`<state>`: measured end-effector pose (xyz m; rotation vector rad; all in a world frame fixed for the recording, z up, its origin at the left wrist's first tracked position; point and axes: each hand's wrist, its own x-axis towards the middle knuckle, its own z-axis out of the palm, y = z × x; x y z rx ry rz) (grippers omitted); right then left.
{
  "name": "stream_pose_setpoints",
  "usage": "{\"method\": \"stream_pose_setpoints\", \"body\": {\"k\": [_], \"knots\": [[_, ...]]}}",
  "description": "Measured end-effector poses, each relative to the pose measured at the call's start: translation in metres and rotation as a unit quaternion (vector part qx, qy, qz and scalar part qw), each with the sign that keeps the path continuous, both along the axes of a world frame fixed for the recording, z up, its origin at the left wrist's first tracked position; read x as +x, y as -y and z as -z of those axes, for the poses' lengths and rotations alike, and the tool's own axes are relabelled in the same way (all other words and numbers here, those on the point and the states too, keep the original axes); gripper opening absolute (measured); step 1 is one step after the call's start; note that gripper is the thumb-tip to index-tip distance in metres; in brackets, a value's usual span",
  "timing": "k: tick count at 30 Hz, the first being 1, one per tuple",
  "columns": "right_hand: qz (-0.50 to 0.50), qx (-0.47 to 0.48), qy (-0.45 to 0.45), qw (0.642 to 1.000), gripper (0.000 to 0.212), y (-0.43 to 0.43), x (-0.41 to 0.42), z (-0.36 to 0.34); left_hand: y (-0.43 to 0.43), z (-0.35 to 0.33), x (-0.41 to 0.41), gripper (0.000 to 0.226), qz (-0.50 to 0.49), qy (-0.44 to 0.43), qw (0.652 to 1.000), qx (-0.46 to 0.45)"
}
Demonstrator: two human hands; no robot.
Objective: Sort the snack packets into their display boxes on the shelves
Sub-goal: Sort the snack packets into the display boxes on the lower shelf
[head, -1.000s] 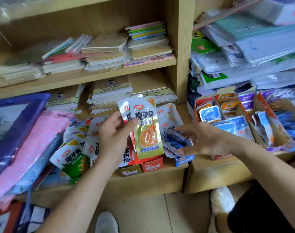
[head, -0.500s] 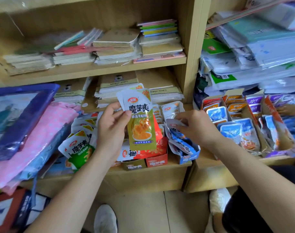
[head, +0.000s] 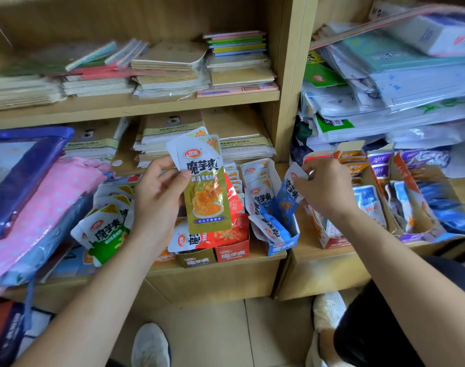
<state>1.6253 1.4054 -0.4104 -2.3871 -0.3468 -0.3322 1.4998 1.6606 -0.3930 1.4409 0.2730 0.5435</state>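
Pale floor tiles [head: 226, 337] run up to the foot of a wooden shelf unit, and a white shoe [head: 150, 345] pokes in at the bottom edge. Two bare forearms reach up from there.

On the left, the left hand [head: 157, 197] holds a gold packet [head: 206, 189] upright in front of the shelf. The thumb lies across the packet's front and the fingers are curled behind it. A second packet [head: 174, 151] with a white top peeks out at the back of the same grip.

To the right, the right hand [head: 324, 189], with a ring [head: 311, 172] on one finger, pinches the top corner of a blue packet [head: 288, 193]. That packet hangs tilted, its lower end at the open top of the blue box [head: 281, 243].

All this is over the lower shelf [head: 215, 267]. A gold box [head: 196, 260], a red box [head: 232, 251] and the blue one stand side by side along its front edge, each with packets in it. Left of them, green packets [head: 106, 234] lie loose in a heap, next to a pink spotted bag [head: 48, 197].

The neighbouring bay on the right has more open boxes [head: 332, 241] of packets in blue, orange and purple.

Further back and higher, stacks of notebooks [head: 173, 67] fill the upper shelf. Wrapped paper bundles [head: 411, 83] are piled high on the right.
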Motion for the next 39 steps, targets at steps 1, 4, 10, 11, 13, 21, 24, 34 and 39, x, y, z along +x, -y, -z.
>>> {"method": "stream_pose_setpoints", "body": {"k": [1,4,10,11,13,21,24,34,39], "knots": [[-0.016,-0.002,-0.029,0.999,0.015,0.0,-0.001,0.0,0.0,0.001,0.001,0.023,0.002,0.0,1.0,0.0],[-0.085,-0.019,-0.155,0.984,0.019,-0.003,-0.01,0.002,0.001,0.003,0.001,0.023,0.007,-0.001,1.0,0.002],[-0.128,0.128,-0.047,0.982,0.034,-0.001,-0.026,-0.017,0.008,0.004,0.003,0.026,0.016,0.018,0.999,0.02],[-0.161,0.174,-0.074,0.969,0.036,-0.004,-0.031,-0.02,0.01,0.005,0.004,0.027,0.023,0.021,0.999,0.019],[-0.237,0.26,-0.177,0.919,0.049,-0.017,-0.042,-0.022,0.016,0.005,0.005,0.027,0.032,0.024,0.999,0.006],[-0.281,0.411,-0.257,0.829,0.028,-0.062,-0.066,-0.016,0.021,0.0,-0.008,0.026,0.08,0.003,0.996,0.046],[-0.262,0.419,-0.217,0.842,0.028,-0.077,-0.068,-0.017,0.008,-0.007,-0.022,0.024,0.068,-0.005,0.984,0.165],[-0.2,0.402,-0.175,0.876,0.013,-0.124,-0.062,-0.015,-0.086,-0.02,-0.065,0.021,-0.205,0.015,0.977,0.048],[-0.188,0.371,-0.133,0.9,0.014,-0.13,-0.058,-0.014,-0.09,0.002,-0.066,0.02,-0.186,-0.072,0.973,0.113]]}}
